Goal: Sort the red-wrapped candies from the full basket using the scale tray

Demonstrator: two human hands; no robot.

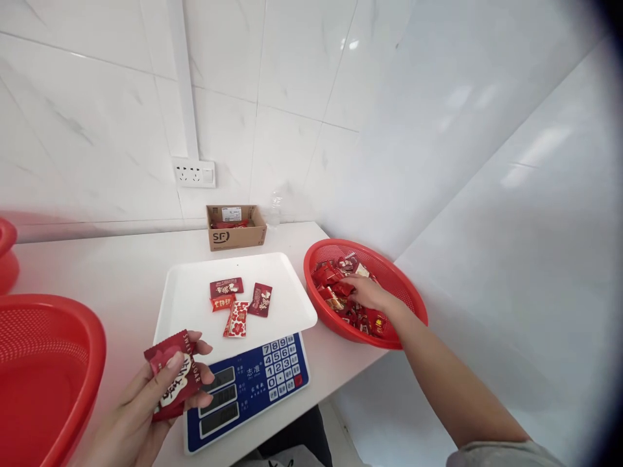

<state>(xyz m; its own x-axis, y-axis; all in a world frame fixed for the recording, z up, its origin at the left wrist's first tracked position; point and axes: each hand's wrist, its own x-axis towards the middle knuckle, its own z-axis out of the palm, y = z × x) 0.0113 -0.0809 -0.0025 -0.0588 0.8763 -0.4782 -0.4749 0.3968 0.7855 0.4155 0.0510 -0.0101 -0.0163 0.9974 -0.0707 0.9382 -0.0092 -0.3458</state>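
Note:
My left hand (146, 402) grips a dark red bag (172, 375) printed with white letters, held just left of the blue scale (248, 389). The scale's white tray (195, 292) carries several small red candy packets (241, 303). My right hand (365, 292) reaches into the red mesh basket (403, 285) at the right, fingers curled down among the red wrapped candies (341, 285); what they grasp is hidden.
A large red mesh basket (43, 370) fills the lower left, with another red rim (7, 250) behind it. A small cardboard box (236, 227) and a clear bottle (275, 211) stand against the tiled wall under a socket strip (195, 173). The table ends just beyond the right basket.

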